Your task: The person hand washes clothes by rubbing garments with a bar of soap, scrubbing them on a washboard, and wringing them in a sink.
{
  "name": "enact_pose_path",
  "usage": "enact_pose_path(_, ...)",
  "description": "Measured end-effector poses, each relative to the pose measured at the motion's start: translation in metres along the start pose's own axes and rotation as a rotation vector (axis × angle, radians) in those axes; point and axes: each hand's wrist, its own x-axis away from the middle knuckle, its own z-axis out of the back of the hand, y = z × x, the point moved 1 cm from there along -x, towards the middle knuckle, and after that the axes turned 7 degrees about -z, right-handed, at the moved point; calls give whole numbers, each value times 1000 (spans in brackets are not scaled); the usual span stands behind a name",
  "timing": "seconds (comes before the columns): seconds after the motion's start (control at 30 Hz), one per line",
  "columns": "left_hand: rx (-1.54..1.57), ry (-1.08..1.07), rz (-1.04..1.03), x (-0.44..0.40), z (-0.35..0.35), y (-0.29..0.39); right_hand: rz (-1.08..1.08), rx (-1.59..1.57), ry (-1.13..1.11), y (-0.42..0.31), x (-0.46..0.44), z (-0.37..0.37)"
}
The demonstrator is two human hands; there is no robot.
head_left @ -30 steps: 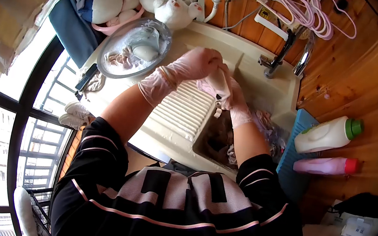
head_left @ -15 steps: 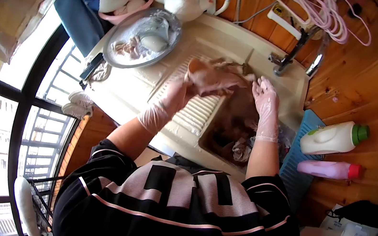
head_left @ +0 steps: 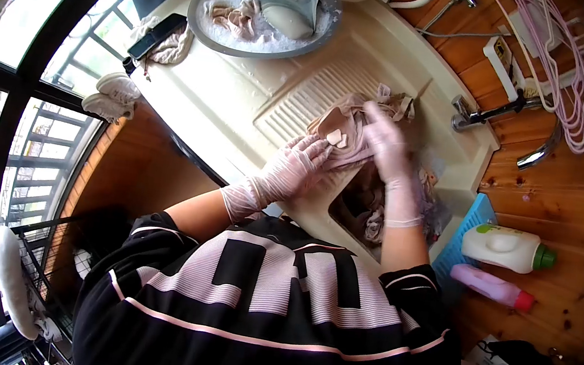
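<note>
"So, where is the beige garment (head_left: pixel 349 120)?"

"Bunched up on the ribbed washboard (head_left: pixel 294 104) of the laundry sink (head_left: pixel 206 99), right beside the opening of the sunken tub (head_left: pixel 345 227). A small pale patch (head_left: pixel 337 138) shows on top of it."

"And the left hand (head_left: pixel 290 167)?"

"Palm down in a clear glove, fingers stretched out and laid on the near-left edge of the fabric, not clenched."

"What about the right hand (head_left: pixel 384 145)?"

"Gloved too, over the garment's right side. It's blurred, so I can't tell whether the fingers grip or only touch."

"Anything in the tub?"

"Some crumpled laundry (head_left: pixel 374 228), partly hidden by the right forearm."

"And farther up?"

"A grey oval basin (head_left: pixel 250 53) stands on the sink's far left part, with suds, a beige cloth (head_left: pixel 234 19) and a pale cup-shaped piece (head_left: pixel 288 21) inside. Near it, a dark phone (head_left: pixel 156 36) lies at the sink's left edge."

"Over on the right?"

"A white bottle with a green cap (head_left: pixel 499 247) and a pink bottle with a red cap (head_left: pixel 488 285), both at the blue ribbed board (head_left: pixel 477 217)."
</note>
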Motion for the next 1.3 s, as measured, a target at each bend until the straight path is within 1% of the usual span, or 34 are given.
enact_pose_path(0.03,1,-9,-5,-1,3,0,-70,-92,110,-15,-6,21)
enact_pose_path(0.07,-26,-29,-15,0,1,-2,-78,-234,265,25,-25,55)
enact_pose_path(0.1,-56,-49,-29,1,-1,-5,-255,-179,454,17,-32,69)
enact_pose_path(0.17,-67,-109,-54,-1,3,-4,-649,-368,615,19,-49,82)
enact_pose_path(0.2,-56,-97,-76,-2,0,-6,-906,-526,645,44,-70,92)
enact_pose_path(0.27,-30,-79,-116,-1,-10,-9,-549,-629,437,101,-107,85)
enact_pose_path(0.3,-5,-69,-98,-1,-13,-9,-431,-330,348,127,-122,74)
enact_pose_path(0.33,-11,-92,-93,0,-15,-8,-414,144,903,123,-128,52)
enact_pose_path(0.4,-21,-135,-102,1,-15,-9,-387,212,758,150,-127,75)
enact_pose_path(0.43,-45,-136,-111,0,-19,-10,-311,244,761,133,-117,66)
enact_pose_path(0.47,-43,-119,-111,-2,-20,-11,-232,285,758,92,-99,43)
enact_pose_path(0.53,-28,-101,-103,-1,-24,-10,-191,457,531,33,-60,2)
enact_pose_path(0.57,-12,-177,-118,-1,-22,-10,235,542,475,6,-41,-30)
enact_pose_path(0.6,3,-251,-134,-5,-15,-11,84,701,365,-21,-19,-59)
enact_pose_path(0.63,16,-324,-148,-9,-9,-12,-235,688,194,-27,-6,-82)
enact_pose_path(0.67,-4,-109,-130,-10,-3,-6,62,919,278,7,-3,-92)
enact_pose_path(0.73,-105,-222,-125,-4,-30,-10,122,1411,344,21,-39,-75)
enact_pose_path(0.8,-140,-148,-83,-8,-27,-6,39,1375,498,39,-83,-61)
enact_pose_path(0.83,-161,-199,-65,-10,-24,-4,-9,1362,549,44,-104,-50)
enact_pose_path(0.87,-146,-190,-64,-9,-27,-4,-39,1348,609,41,-117,-43)
enact_pose_path(0.97,-113,-167,-55,-2,-29,-6,-324,628,412,-3,-103,-53)
enact_pose_path(1.0,-116,-173,-48,-1,-31,-7,-283,750,307,31,-99,-40)
enact_pose_path(1.03,-113,-180,-43,0,-32,-5,-268,737,145,18,-71,-52)
enact_pose_path(1.07,-104,-190,-38,-1,-34,-3,-56,875,204,15,-47,-70)
enact_pose_path(1.1,183,-638,-73,-20,3,-10,151,1027,295,13,-23,-87)
enact_pose_path(1.13,97,-480,-46,-21,-6,-11,404,1001,398,11,-17,-96)
enact_pose_path(1.2,-69,-200,-3,-5,-30,-3,-61,1311,199,34,-78,-62)
enact_pose_path(1.23,-106,-236,4,-9,-26,-2,20,1222,412,44,-98,-55)
enact_pose_path(1.27,-101,-235,0,-7,-29,-1,-77,1226,526,43,-123,-45)
enact_pose_path(1.3,-103,-224,-4,-6,-30,-2,-204,1147,530,38,-140,-33)
